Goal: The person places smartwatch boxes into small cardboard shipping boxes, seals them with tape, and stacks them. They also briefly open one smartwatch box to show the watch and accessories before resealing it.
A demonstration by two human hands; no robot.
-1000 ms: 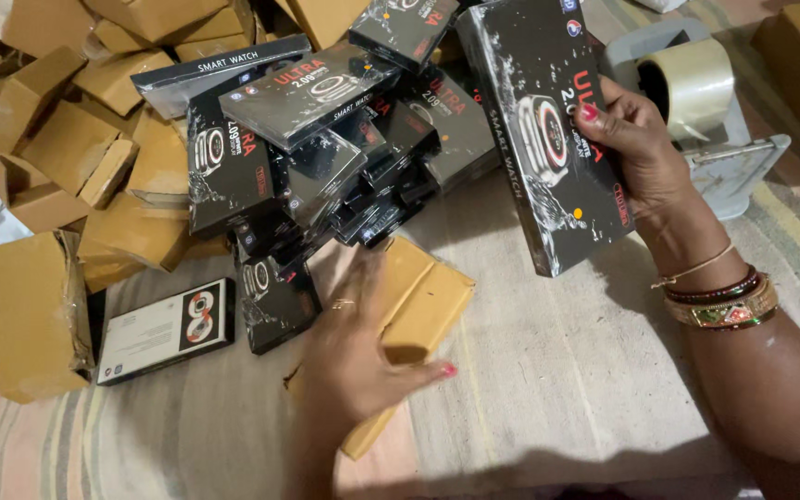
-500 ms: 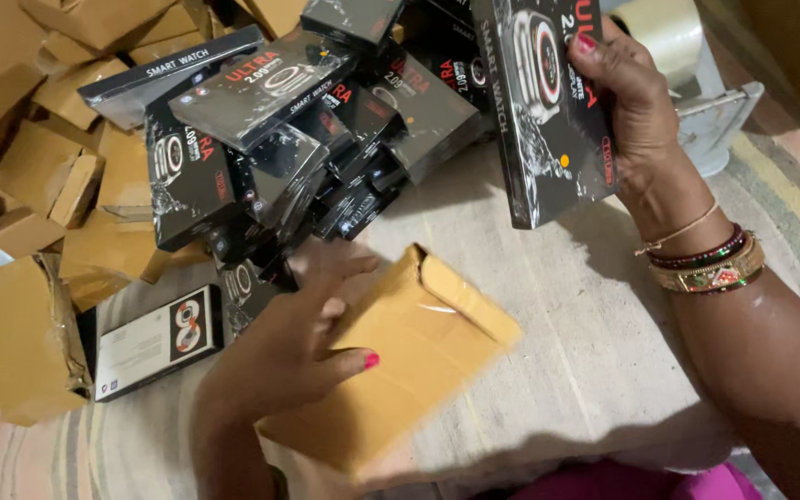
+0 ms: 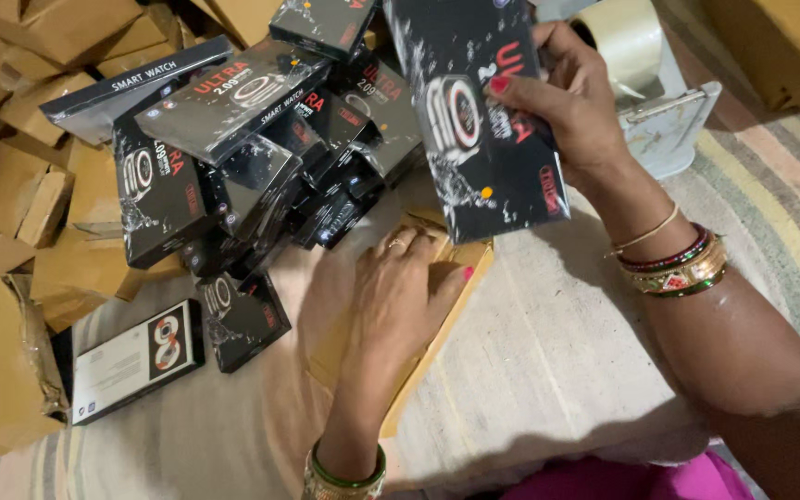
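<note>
My right hand [image 3: 571,106] holds a flat black product box [image 3: 479,130] upright above the cloth, thumb on its front face. My left hand [image 3: 405,296] rests palm down on a flat brown cardboard carton [image 3: 437,343] lying on the cloth, fingers curled over its far edge. Just beyond the carton lies a heap of similar black boxes [image 3: 261,157], several leaning on each other.
Brown cardboard cartons [image 3: 11,194] are piled at the left and back. One box [image 3: 131,361] lies with its white back face up at lower left. A tape roll on a dispenser [image 3: 645,83] stands at the upper right. A striped cloth [image 3: 770,213] covers the surface.
My left hand lifted the brown carton, then laid it down again and now presses on it. My right hand keeps the black box raised.
</note>
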